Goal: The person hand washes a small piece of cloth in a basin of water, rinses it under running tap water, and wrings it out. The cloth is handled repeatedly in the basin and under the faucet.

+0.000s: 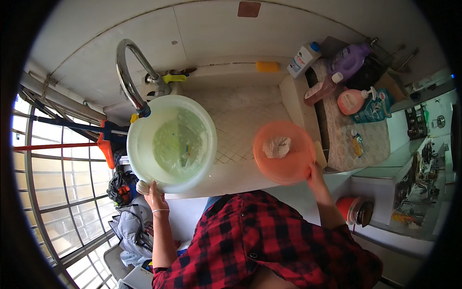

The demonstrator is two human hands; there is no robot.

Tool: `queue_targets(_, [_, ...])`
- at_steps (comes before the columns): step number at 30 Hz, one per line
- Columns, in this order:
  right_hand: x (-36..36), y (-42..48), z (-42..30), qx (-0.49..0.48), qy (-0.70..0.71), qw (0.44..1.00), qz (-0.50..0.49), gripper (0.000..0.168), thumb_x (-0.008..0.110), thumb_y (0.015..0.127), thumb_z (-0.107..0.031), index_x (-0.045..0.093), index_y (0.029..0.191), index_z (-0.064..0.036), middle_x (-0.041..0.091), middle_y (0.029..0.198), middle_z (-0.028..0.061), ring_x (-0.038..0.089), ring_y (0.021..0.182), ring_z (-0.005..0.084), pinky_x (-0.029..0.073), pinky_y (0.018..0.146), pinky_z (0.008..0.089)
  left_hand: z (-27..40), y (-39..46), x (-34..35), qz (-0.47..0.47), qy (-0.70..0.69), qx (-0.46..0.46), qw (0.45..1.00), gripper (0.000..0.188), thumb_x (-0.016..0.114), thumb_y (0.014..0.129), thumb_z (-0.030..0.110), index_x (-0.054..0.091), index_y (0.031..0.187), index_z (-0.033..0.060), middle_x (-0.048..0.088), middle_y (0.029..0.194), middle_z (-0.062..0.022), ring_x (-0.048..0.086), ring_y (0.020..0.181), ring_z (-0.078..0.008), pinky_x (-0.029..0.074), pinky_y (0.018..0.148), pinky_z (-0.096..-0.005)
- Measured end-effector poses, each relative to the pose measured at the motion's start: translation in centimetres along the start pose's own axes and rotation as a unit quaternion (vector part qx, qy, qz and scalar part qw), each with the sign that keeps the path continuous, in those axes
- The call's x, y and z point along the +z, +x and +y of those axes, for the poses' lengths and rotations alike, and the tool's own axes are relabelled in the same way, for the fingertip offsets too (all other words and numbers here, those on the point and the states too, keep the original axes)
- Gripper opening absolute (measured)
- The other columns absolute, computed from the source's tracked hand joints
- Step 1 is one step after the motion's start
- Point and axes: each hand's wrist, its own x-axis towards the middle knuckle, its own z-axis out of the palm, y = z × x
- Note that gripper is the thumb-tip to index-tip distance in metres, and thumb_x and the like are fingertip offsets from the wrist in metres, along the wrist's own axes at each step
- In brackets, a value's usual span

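Observation:
At the lower left rim of a pale green plastic basin (208,119), my left hand (155,198) grips a bunched whitish cloth (143,187). Its fingers are also against the rim. Cloudy water (173,137) with some foam stands in that basin, and a small blue-yellow spot shows in it. My right hand (315,172) holds the right edge of an orange plastic basin (285,171), fingers partly hidden by the rim. Inside it lies a crumpled whitish cloth (277,147). Both basins are at a stone-like sink (234,112) with a crosshatched floor.
A chrome faucet (124,72) with a yellow-green handle (174,78) arches over the pale basin. An orange sponge (267,66) rests on the back ledge. On the right counter stand a white bottle (304,59), a purple jug (348,61) and a pink pump bottle (351,102). Barred windows (72,180) lie left.

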Motion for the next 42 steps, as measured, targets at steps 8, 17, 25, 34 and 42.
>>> queue_targets(8, [-4.4,-3.9,1.2,0.007,-0.337,0.941,0.034,0.025,0.06,0.088,-0.016,0.049,0.107,-0.004,0.052,0.075,0.0047,0.051,0.061,0.0153,0.044,0.053,0.0297,0.5,3.3,-2.5,-0.039,0.02,0.011,0.999,0.036,0.067,0.08,0.014,0.054,0.114,0.0096,0.059,0.098,-0.0022,0.058,0.086,-0.017,0.05,0.07,-0.0314])
queue_targets(17, [23.5,-0.1,-2.6,-0.366,-0.439,0.814,-0.109,0.021,0.058,0.089,-0.016,0.064,0.101,0.0,0.066,0.093,0.0135,0.063,0.084,0.0207,0.049,0.076,0.03,3.7,2.1,-1.7,-0.066,0.016,0.017,0.998,0.036,0.06,0.081,0.009,0.047,0.115,0.0077,0.057,0.096,-0.0058,0.061,0.077,-0.0186,0.054,0.055,-0.0326])
queue_targets(25, [56.9,3.2,3.6,-0.496,-0.433,0.648,-0.383,0.029,0.055,0.092,-0.016,0.056,0.117,-0.003,0.063,0.108,0.0171,0.062,0.098,0.031,0.048,0.082,0.0376,5.0,2.8,-5.7,-0.108,0.07,-0.007,0.992,0.034,0.059,0.079,0.008,0.051,0.112,0.0061,0.057,0.091,-0.0055,0.06,0.074,-0.0185,0.052,0.056,-0.0323])
queue_targets(34, [63.3,7.8,7.0,-0.45,-0.545,0.556,-0.438,0.035,0.048,0.095,-0.031,0.059,0.114,-0.003,0.065,0.102,0.0188,0.061,0.096,0.035,0.049,0.082,0.0396,5.4,3.4,-7.0,-0.104,0.116,-0.031,0.987,0.033,0.06,0.077,0.009,0.053,0.109,0.0046,0.058,0.091,-0.0062,0.06,0.077,-0.0194,0.051,0.06,-0.0331])
queue_targets(42, [51.7,7.3,5.3,-0.378,-0.489,0.686,-0.383,0.033,0.053,0.093,-0.03,0.061,0.098,0.002,0.064,0.077,0.0151,0.062,0.072,0.0256,0.048,0.071,0.0346,7.2,3.5,-6.7,-0.101,0.069,-0.028,0.992,0.031,0.06,0.078,0.009,0.054,0.108,0.0031,0.059,0.089,-0.0068,0.061,0.073,-0.019,0.052,0.056,-0.032])
